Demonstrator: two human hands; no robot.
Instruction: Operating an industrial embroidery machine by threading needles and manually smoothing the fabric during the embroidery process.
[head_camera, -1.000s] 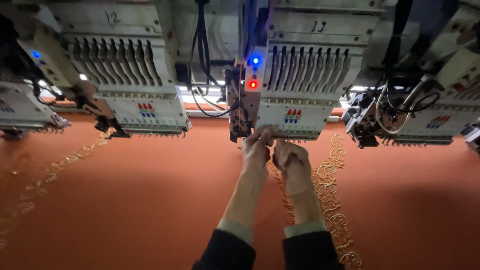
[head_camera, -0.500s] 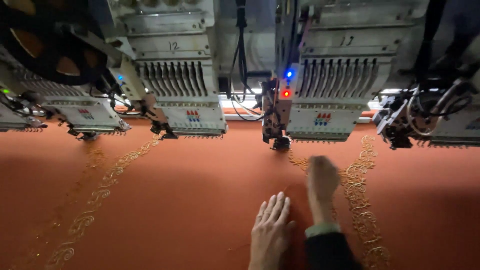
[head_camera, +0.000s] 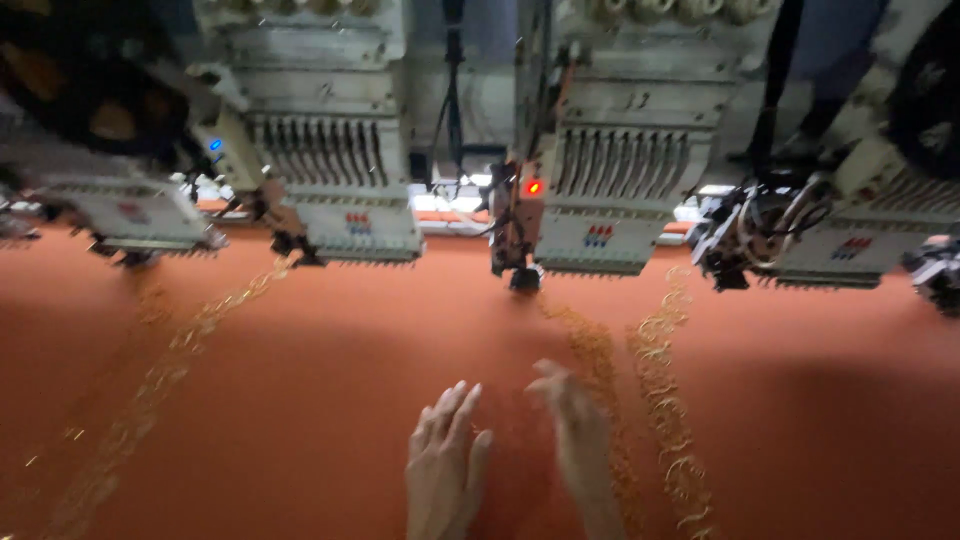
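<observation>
I am resting my left hand (head_camera: 445, 470) flat with fingers spread on the orange cloth (head_camera: 300, 400) at the bottom middle. My right hand (head_camera: 580, 435) is lying open, blurry, touching the gold stitching (head_camera: 605, 370) running down from the embroidery machine (head_camera: 610, 190).

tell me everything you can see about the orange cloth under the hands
The orange fabric lies flat and stretched under a row of embroidery heads. It looks smooth and matte, with bands of gold stitching running toward the viewer. The left hand and right hand rest on it, fingers spread.
</observation>
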